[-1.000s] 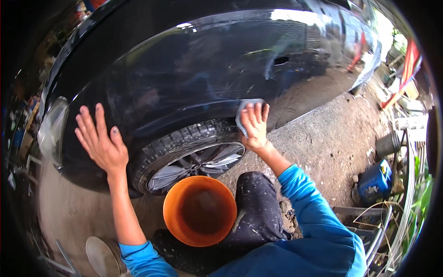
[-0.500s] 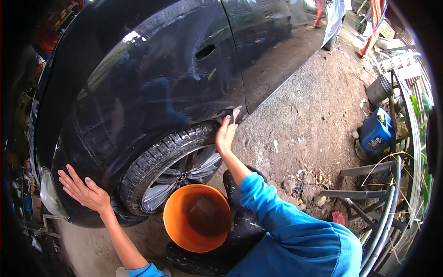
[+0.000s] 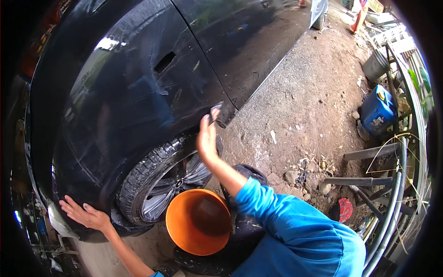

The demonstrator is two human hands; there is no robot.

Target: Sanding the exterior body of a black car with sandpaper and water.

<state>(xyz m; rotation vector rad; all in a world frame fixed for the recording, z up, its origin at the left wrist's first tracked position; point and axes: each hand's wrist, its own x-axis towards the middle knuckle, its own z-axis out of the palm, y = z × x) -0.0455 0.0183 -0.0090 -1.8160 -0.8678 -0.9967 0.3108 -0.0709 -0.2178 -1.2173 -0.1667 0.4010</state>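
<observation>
My left hand [image 3: 85, 213] lies open on the black car body [image 3: 106, 111] at lower left, fingers spread, beside the headlight [image 3: 56, 217]. My right hand [image 3: 207, 138], slightly blurred, holds a thin grey sheet [image 3: 216, 110] against the panel above the rear edge of the wheel arch, near the door seam. The tyre [image 3: 136, 187] with its spoked rim is below it. An orange bucket [image 3: 182, 221] with a dark interior stands by my dark, speckled legs. The panel has pale smears and a dark rectangular opening [image 3: 164, 62].
Pale, stony ground [image 3: 290, 111] runs along the car. At right are a blue jerrycan [image 3: 378, 113], a grey bucket [image 3: 374, 64], bent metal tubes [image 3: 394, 203], plants and a red patterned object [image 3: 342, 210]. Red cloth [image 3: 359, 18] hangs farther back.
The view has swung right, bringing the door seam and more ground in. My left hand sits lower toward the front arch; my right hand and sheet appear farther left and more edge-on.
</observation>
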